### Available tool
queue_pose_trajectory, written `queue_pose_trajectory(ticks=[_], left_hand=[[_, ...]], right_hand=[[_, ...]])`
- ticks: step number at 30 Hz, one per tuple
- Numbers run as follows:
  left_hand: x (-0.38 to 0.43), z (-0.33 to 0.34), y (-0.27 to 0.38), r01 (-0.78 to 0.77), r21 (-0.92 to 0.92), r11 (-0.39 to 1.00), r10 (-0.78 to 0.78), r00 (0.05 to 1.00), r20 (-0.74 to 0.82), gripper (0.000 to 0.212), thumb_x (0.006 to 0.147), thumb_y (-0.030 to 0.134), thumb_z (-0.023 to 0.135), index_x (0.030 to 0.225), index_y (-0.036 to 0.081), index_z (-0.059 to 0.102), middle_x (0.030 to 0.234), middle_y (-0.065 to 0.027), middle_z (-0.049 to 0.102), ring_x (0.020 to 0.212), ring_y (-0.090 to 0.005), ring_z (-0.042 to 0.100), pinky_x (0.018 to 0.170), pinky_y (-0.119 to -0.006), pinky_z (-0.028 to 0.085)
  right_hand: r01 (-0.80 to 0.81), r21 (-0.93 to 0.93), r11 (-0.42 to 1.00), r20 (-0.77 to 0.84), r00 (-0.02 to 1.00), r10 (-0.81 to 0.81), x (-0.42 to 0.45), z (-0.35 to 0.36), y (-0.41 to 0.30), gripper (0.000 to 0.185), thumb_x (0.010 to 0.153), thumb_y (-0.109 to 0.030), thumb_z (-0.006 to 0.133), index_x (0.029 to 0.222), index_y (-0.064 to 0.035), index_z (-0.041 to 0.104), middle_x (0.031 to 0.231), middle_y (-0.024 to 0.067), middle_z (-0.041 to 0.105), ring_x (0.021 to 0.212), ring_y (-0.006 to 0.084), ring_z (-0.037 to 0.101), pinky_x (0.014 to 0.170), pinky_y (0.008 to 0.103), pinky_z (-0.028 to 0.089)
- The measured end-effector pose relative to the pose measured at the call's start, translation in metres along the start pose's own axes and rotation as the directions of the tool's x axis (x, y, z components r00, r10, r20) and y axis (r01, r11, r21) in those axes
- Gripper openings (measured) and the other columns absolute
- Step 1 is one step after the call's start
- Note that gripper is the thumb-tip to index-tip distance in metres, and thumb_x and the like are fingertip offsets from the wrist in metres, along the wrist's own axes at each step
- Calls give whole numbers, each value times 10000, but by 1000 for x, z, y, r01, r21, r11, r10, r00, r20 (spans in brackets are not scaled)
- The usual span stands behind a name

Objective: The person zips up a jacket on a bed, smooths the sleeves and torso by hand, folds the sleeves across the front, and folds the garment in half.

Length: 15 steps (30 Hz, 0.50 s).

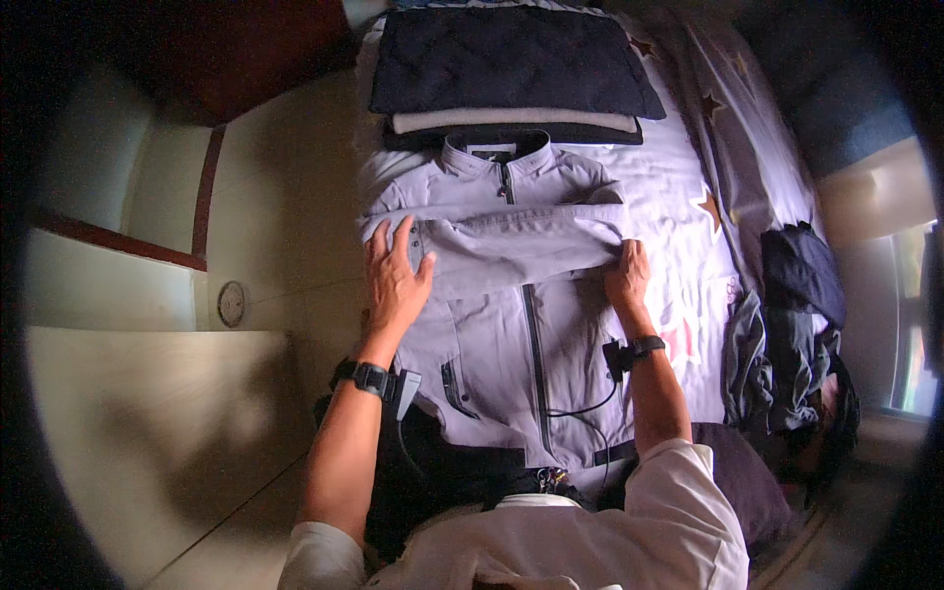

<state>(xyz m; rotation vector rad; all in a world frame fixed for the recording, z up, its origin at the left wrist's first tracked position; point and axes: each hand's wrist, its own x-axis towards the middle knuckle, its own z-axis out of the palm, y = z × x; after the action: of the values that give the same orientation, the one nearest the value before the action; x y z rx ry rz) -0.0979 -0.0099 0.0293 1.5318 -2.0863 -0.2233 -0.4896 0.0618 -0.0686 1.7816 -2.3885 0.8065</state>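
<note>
A pale lilac-grey zip jacket (490,369) lies front up before me, its stand collar (542,151) pointing away. One long sleeve (509,247) is folded across the chest and covers the middle of the dark front zip (536,354). My left hand (394,276) rests with spread fingers on the cuff end, beside small dark snap buttons. At the other side, my right hand (629,274) has its fingers curled on the sleeve's fold near the jacket's right edge; the fingertips are partly hidden. Both wrists wear black straps with small devices, and a cable crosses the lower jacket.
Beyond the collar lies a stack of folded clothes, a dark quilted one (516,63) over a cream one (516,119). The bed sheet (656,173) bears star prints. Rumpled dark clothes (800,273) are heaped at right. Tiled floor (295,214) with a round drain (231,304) is at left.
</note>
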Motion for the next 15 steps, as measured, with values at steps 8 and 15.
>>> queue_pose_trajectory(ticks=[8,15], left_hand=[[27,52,-54,-24,106,994,13,995,103,420,863,262,720,1208,62,586,1144,-195,568,1089,-418,533,928,-517,428],[28,29,-38,-121,-43,992,121,993,13,201,792,59,723,952,37,602,1015,-158,571,995,-381,554,857,-463,456]], right_hand=[[55,86,995,73,995,-61,12,-7,-9,741,774,42,537,1491,-110,426,974,163,588,946,373,582,828,459,479],[174,110,979,63,981,-182,26,-17,-29,833,747,108,494,1537,-101,335,1431,237,477,1311,399,482,1108,431,396]])
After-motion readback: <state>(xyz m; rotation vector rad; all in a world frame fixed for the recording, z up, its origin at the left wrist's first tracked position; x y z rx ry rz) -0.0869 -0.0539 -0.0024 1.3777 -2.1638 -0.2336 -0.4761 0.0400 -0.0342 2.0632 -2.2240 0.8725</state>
